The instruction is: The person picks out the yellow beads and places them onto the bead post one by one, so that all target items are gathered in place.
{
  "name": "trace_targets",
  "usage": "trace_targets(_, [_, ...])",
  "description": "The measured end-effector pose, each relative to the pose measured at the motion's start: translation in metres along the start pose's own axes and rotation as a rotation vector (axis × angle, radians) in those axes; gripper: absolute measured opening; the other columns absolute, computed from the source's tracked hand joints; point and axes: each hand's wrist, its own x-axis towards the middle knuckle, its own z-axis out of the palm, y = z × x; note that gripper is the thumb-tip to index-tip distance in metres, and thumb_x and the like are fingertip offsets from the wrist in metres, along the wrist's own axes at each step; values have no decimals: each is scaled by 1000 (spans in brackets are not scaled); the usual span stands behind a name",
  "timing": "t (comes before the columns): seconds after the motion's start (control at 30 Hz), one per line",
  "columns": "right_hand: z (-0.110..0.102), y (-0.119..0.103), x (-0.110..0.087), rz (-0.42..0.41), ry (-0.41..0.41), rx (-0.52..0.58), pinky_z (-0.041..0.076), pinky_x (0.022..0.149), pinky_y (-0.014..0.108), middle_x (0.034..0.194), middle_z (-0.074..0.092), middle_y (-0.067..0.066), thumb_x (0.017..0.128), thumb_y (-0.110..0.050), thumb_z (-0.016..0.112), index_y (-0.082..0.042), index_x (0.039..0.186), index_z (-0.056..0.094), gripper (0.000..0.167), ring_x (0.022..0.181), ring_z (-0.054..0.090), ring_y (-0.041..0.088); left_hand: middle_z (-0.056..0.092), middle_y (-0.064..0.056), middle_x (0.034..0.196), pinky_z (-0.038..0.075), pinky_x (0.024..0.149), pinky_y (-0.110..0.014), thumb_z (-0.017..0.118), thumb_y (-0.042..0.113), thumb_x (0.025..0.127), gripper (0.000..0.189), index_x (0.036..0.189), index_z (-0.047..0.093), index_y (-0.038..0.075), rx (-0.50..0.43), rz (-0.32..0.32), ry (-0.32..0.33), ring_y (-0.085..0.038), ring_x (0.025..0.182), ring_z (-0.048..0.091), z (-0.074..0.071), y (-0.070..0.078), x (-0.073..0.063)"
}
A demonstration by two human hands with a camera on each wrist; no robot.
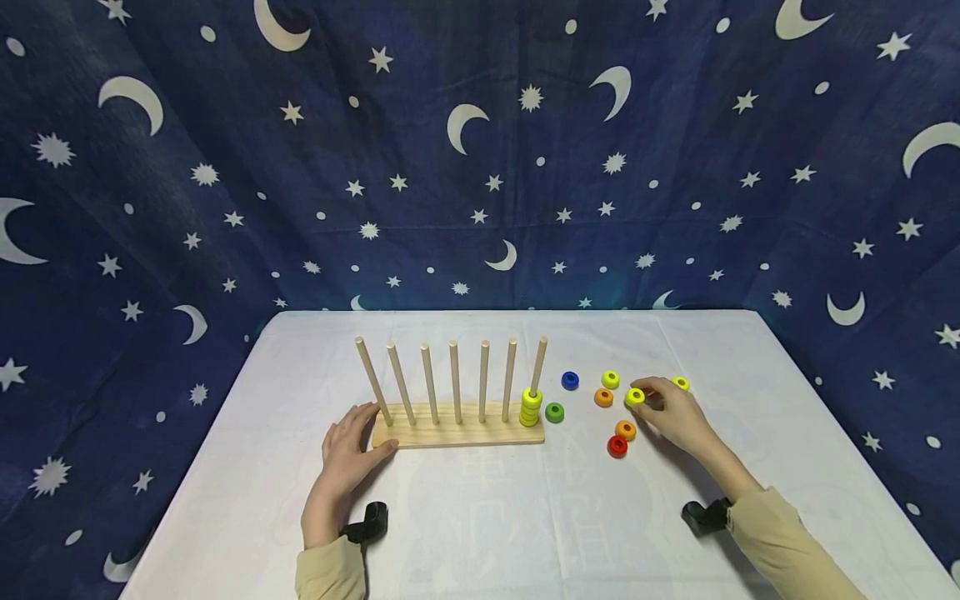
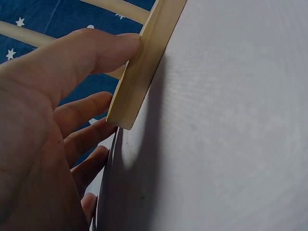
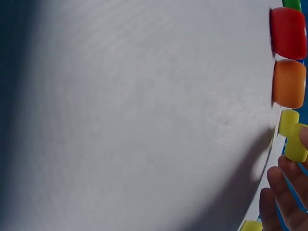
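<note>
A wooden peg rack [image 1: 457,433] with several upright pegs stands on the table. Its rightmost peg carries a stack of yellow rings [image 1: 530,408]; the other pegs are bare. My left hand [image 1: 348,450] holds the rack's left end, the thumb on the front edge [image 2: 137,72] and the fingers round the side and back. Over to the right, my right hand [image 1: 675,417] pinches a yellow ring [image 1: 634,397] between thumb and finger. The right wrist view shows this yellow ring [image 3: 296,147] raised off the table, its far side covered by fingertips.
Loose rings lie between rack and right hand: blue [image 1: 570,381], green [image 1: 554,412], yellow [image 1: 611,379], two orange [image 1: 603,397] and red [image 1: 617,447]. Another yellow ring [image 1: 681,382] sits behind the right hand. A starry dark blue cloth [image 1: 420,225] hangs beyond the white table [image 1: 480,517].
</note>
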Motion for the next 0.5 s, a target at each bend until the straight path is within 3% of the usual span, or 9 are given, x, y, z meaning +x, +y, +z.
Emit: trace_targets(0.5, [-5,-10,-6,-75,98,46,56,84,49,119,62,20,86,-8,64,-1,124,59,39,103,60,34,27,-19,156,-6,118,-58,68,32,86,74,147,35,7,4,-17,-13,-39,147,13,0,1,0])
